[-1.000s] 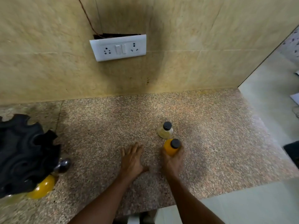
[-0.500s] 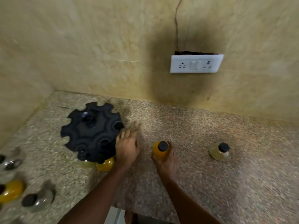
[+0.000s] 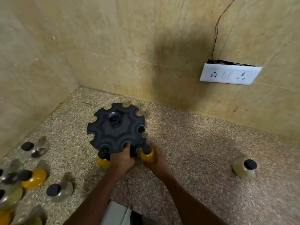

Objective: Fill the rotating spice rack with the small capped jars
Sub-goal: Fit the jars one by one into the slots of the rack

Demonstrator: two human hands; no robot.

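A black notched rotating spice rack [image 3: 116,129] stands on the speckled counter near the corner. My left hand [image 3: 122,158] grips its front rim, with a finger in a notch. My right hand [image 3: 156,159] holds a yellow jar with a black cap [image 3: 146,154] right at the rack's front-right edge. Another yellow jar [image 3: 102,157] hangs in a front-left slot. A pale capped jar [image 3: 245,168] stands alone at the right.
Several loose capped jars, clear and yellow [image 3: 34,177], lie scattered at the left front of the counter [image 3: 203,151]. Tiled walls meet in a corner behind the rack. A white socket plate [image 3: 229,74] hangs on the back wall. The counter's front edge runs under my arms.
The view swung left. My right hand carried the yellow jar from the open counter to the rack's front edge. My left hand moved from the counter onto the rack's rim.
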